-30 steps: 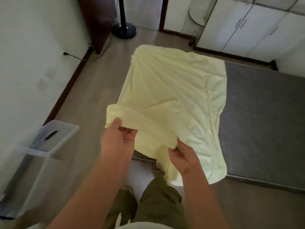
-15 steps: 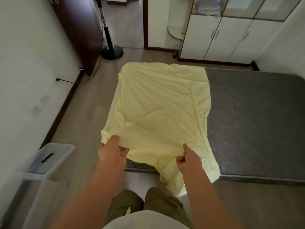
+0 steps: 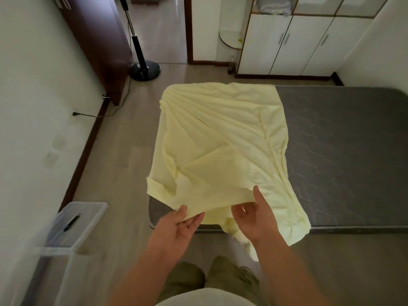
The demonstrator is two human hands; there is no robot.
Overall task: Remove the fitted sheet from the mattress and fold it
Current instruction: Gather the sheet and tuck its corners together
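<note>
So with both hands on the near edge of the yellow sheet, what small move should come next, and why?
Probably carry the near edge forward over the far half. The fitted sheet lies already folded on the bare grey mattress, and the left hand and right hand pinch its near hem, lifted.

We are in a home bedroom. We identify it by the bare grey mattress (image 3: 344, 155) on the wood floor (image 3: 123, 155), the white wardrobe (image 3: 287, 45) along the far wall, the dark door (image 3: 97, 40), and the fan stand (image 3: 143, 67) beside it.
</note>
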